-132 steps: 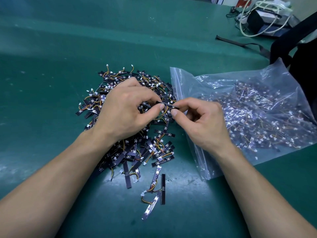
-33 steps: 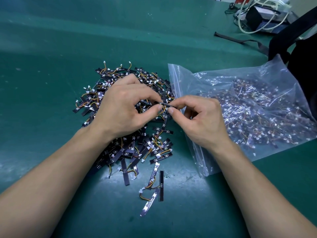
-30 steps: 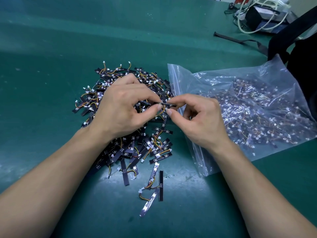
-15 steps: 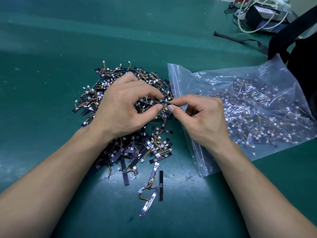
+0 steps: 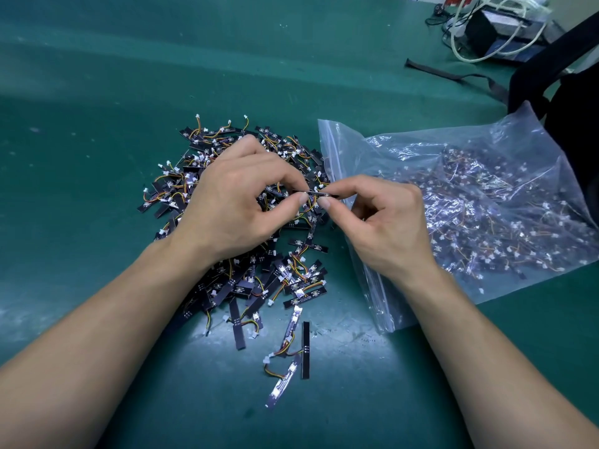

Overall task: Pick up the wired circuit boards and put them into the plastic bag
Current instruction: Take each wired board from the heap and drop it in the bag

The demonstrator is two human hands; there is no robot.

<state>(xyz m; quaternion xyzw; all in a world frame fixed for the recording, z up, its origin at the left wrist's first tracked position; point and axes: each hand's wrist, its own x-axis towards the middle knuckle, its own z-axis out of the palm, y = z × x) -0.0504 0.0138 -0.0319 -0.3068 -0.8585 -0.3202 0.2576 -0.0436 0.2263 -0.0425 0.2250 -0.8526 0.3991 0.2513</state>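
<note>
A heap of small black wired circuit boards (image 5: 246, 280) with orange and yellow wires lies on the green mat. My left hand (image 5: 240, 205) hovers over the heap and my right hand (image 5: 385, 225) is beside it, above the bag's mouth. Between thumb and forefinger of both hands I pinch one thin circuit board (image 5: 312, 193), held level. To the right lies a clear zip plastic bag (image 5: 486, 157), its mouth facing the heap, with many boards inside.
A few loose boards (image 5: 304, 348) lie apart near the front of the mat. A black bag with straps (image 5: 573, 102) sits at the right edge behind the plastic bag. A dark box with white cables (image 5: 496, 27) stands at the back right.
Both hands stay over the heap, pinching the same board. Fingertips shifted slightly closer together; nothing else has moved.
</note>
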